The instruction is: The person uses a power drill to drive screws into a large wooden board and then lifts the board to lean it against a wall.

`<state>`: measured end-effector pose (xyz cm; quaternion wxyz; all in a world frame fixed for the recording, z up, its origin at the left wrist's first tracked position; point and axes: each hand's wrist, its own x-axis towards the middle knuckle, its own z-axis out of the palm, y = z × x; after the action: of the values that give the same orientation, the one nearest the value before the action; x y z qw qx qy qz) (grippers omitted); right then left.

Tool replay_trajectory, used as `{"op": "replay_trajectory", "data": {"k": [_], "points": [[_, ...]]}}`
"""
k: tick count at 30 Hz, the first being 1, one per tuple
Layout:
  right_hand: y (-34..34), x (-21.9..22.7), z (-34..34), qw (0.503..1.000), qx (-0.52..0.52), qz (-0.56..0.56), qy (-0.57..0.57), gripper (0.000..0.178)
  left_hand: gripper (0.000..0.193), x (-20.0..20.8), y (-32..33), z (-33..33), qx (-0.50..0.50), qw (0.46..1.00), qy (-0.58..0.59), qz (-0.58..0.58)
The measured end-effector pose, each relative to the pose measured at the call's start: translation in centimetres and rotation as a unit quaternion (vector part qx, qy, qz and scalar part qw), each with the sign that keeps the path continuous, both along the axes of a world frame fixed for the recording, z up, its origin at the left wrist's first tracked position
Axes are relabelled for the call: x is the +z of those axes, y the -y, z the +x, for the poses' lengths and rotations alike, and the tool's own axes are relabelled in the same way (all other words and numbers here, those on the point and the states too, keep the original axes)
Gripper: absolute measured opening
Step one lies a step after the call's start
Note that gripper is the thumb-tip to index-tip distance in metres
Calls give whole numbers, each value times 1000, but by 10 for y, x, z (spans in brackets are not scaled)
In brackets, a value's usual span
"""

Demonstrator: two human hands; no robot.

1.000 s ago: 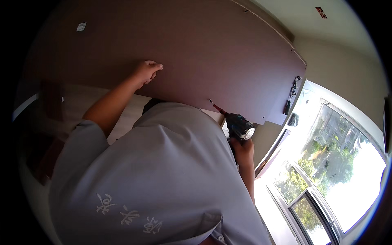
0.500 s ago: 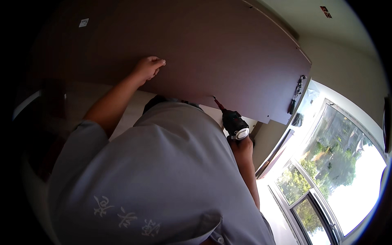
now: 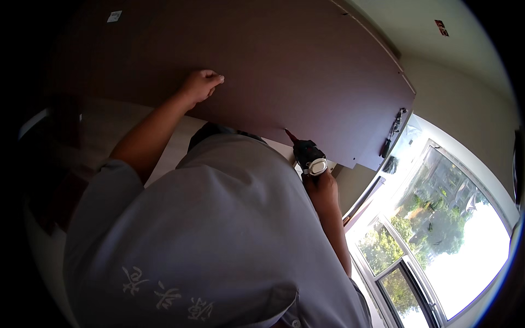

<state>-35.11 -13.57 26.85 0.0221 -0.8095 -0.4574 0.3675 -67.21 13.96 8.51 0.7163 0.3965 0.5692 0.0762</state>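
Observation:
A large dark brown board (image 3: 284, 60) spans the upper part of the view. Over its near side is my left hand (image 3: 201, 86), closed, thumb and fingers pinched together; whatever lies between them, if anything, is too small to make out. My right hand (image 3: 324, 190) grips a black cordless drill (image 3: 307, 150) with a pale, rounded rear end. The drill's reddish front (image 3: 291, 135) points up and left, its tip at the board near the front edge. From this angle I cannot tell whether the tip has entered the board.
A dark screwdriver (image 3: 386, 146) and a cluster of small metal hardware (image 3: 398, 121) lie along the board's right end. A white label (image 3: 114, 16) is stuck on the board at far left. Beyond its right end stands a window (image 3: 432, 229) in a pale wall (image 3: 465, 115).
The drill and my right hand have shifted slightly up and left in view. My left hand keeps its pinch with hardly any movement. The whole view has turned a little.

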Motion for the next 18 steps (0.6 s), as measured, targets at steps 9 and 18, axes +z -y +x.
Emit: {"op": "replay_trajectory", "data": {"k": [9, 18], "points": [[-28, -8, -4, 989, 48, -85, 109, 55, 27, -11, 0, 0, 4, 1000, 10, 3], [-20, -18, 3, 991, 37, -81, 95, 58, 25, -5, 2, 1, 10, 1000, -7, -9]]}}
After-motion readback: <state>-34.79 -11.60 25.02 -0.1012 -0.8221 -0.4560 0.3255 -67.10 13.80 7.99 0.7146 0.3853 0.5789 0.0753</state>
